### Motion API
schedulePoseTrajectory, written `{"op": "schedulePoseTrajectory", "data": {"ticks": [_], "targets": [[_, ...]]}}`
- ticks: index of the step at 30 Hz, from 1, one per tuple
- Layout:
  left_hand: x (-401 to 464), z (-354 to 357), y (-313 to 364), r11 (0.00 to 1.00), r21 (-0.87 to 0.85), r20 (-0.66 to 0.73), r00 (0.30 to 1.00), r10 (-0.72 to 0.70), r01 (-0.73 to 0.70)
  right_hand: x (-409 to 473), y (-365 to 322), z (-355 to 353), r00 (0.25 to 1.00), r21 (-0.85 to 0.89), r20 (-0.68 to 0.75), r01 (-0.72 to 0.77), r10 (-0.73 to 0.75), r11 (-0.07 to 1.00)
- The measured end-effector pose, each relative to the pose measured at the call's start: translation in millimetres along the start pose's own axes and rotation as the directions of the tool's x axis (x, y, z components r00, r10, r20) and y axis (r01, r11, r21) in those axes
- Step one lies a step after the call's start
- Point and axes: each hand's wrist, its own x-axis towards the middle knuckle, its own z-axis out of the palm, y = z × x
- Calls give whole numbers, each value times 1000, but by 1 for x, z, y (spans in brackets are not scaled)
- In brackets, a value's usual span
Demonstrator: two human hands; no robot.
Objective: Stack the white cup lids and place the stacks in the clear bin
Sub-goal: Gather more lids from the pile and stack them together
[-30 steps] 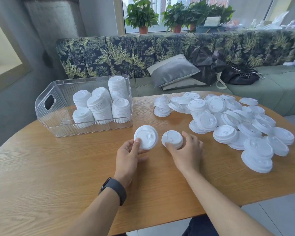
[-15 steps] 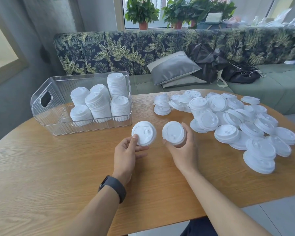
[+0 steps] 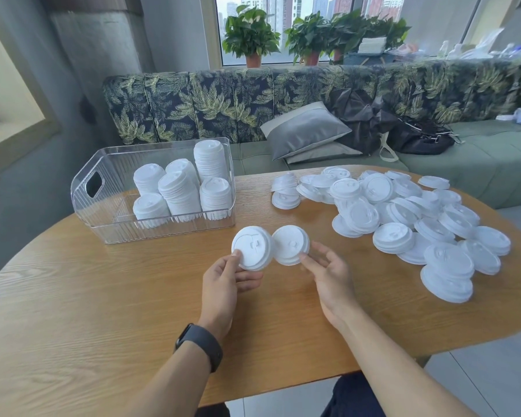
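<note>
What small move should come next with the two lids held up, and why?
Probably slide the right hand's lids onto the left hand's lid to nest them. Each hand, left and right, holds its own, edges nearly touching above the table, not yet joined; the clear bin takes stacks.

Above the wooden bench [image 3: 73, 311], the left hand [image 3: 223, 284] pinches a white cup lid [image 3: 252, 247] by its lower edge, and the right hand [image 3: 328, 275] holds a second lid [image 3: 291, 244] with its fingers [image 3: 309, 264]; the two lids touch edge to edge. Behind them the clear bin [image 3: 103, 212] holds six stacks of lids [image 3: 181, 191]. A loose pile of lids [image 3: 403, 218] spreads across the bench's right side. A black watch [image 3: 200, 346] sits on the left wrist.
</note>
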Motion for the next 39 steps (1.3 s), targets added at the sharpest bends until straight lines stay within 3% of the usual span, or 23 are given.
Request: {"op": "schedulePoseTrajectory", "data": {"ticks": [9,18,23,39], "targets": [[-6,-2,-3,1000,2,20,1000,12,-12,3,-1,-10,991,222,60,-130,119,966],[-5,-4,-10,992,113,116,992,47,-60,4,4,-8,992,113,64,-115,108,987],[-6,-2,-11,984,147,144,987,77,-99,2,2,-9,976,131,155,-175,154,976],[-2,1,-19,956,258,153,983,101,-139,-4,-5,-10,949,175,245,-246,200,953]]}}
